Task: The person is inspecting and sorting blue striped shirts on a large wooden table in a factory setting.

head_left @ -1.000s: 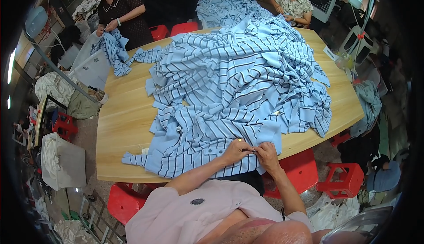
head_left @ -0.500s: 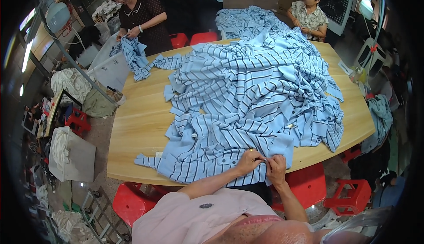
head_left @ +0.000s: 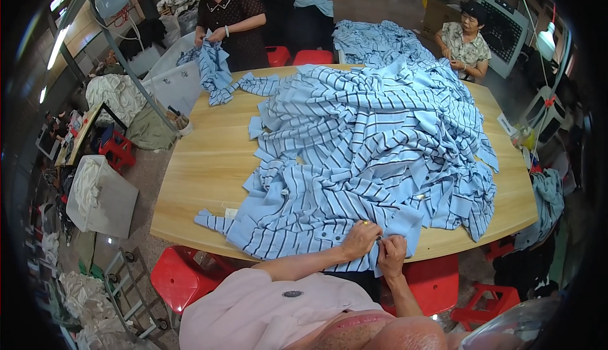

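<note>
A light blue knit garment with dark stripes [head_left: 285,226] is spread along the near edge of the table, with dark buttons [head_left: 325,235] on its front strip. My left hand [head_left: 361,239] is closed in a pinch on that strip near the plain blue band at the garment's right end. Right beside it, my right hand [head_left: 392,253] also pinches the edge of the garment. A small dark spot, perhaps a button, shows between the fingertips of both hands. The fingers cover the fabric they grip.
A large heap of similar striped garments [head_left: 373,122] covers much of the wooden table [head_left: 190,188]. Across it, a person in dark clothing [head_left: 229,24] handles another garment; a person in a patterned shirt [head_left: 465,43] sits far right. Red stools [head_left: 180,280] stand by the near edge.
The whole view has shifted a little. Both hands stay together at the garment's edge; my left hand's fingers have curled closer toward my right hand's fingertips.
</note>
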